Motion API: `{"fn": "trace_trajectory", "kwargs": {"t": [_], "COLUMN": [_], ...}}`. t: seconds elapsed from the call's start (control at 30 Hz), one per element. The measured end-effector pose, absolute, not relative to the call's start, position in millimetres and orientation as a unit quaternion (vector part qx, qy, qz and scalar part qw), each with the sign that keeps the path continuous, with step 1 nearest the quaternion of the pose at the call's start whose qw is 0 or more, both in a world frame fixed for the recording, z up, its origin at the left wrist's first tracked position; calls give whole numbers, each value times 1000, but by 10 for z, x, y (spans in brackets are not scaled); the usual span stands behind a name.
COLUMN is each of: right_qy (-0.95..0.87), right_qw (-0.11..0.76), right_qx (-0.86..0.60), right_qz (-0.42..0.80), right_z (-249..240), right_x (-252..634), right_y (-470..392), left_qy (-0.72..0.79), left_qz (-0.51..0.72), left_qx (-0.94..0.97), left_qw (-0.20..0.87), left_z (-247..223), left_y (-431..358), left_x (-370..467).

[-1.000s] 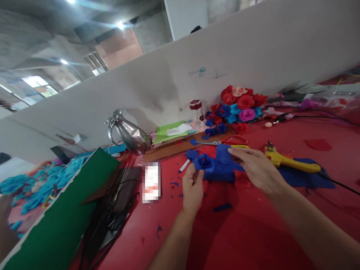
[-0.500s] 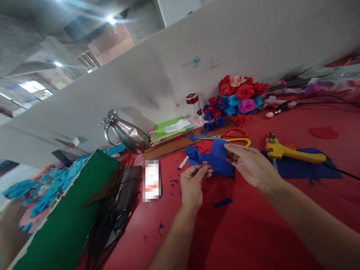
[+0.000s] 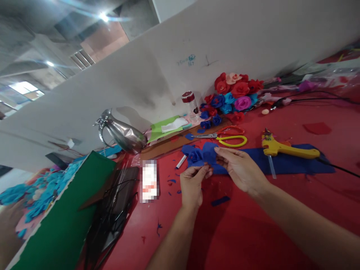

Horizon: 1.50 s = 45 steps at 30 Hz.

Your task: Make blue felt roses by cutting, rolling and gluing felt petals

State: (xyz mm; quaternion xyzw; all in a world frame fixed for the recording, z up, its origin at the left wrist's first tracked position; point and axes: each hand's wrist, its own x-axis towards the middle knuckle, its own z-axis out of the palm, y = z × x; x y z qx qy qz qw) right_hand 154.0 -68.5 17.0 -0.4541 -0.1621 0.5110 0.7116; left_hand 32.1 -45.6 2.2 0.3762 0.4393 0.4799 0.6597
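Observation:
A blue paper flower (image 3: 195, 155) is pinched at its base by my left hand (image 3: 194, 182), its layered petals facing up. My right hand (image 3: 243, 168) pinches a blue paper petal (image 3: 209, 152) at the flower's right side. Behind and to the right of my hands, a blue paper strip (image 3: 303, 163) lies on the red table. A yellow glue gun (image 3: 292, 149) rests on that strip. Scissors (image 3: 231, 141) with one red and one yellow handle loop lie just beyond my hands, beside a white marker (image 3: 181, 161) and small blue scraps.
A steel jug (image 3: 123, 133) and a red-lidded glass jar (image 3: 190, 105) stand by the wall. Paper flowers (image 3: 239, 90) are heaped right of the jar. On the left are a phone (image 3: 149, 180), a green board (image 3: 64, 217) and a person's arm (image 3: 11, 225).
The blue petal in my right hand has come closer against the flower, which now shows its layered face. The view has shifted slightly to the right.

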Motion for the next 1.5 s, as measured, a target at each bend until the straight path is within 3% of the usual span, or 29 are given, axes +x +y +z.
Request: {"fn": "trace_trajectory", "kwargs": {"t": [0.5, 1.5], "right_qy": [-214, -238], "right_qw": [716, 713], "right_qx": [-489, -448], "right_qz": [450, 483], "right_z": [223, 217], "right_x": [1412, 1290], "right_y": [-758, -814], "left_qy": [439, 416], "left_qz": [488, 522], "left_qx": [431, 442], "left_qw": [619, 600], "left_z": [-77, -117], "left_y": [-461, -459], "left_x": [314, 309]}}
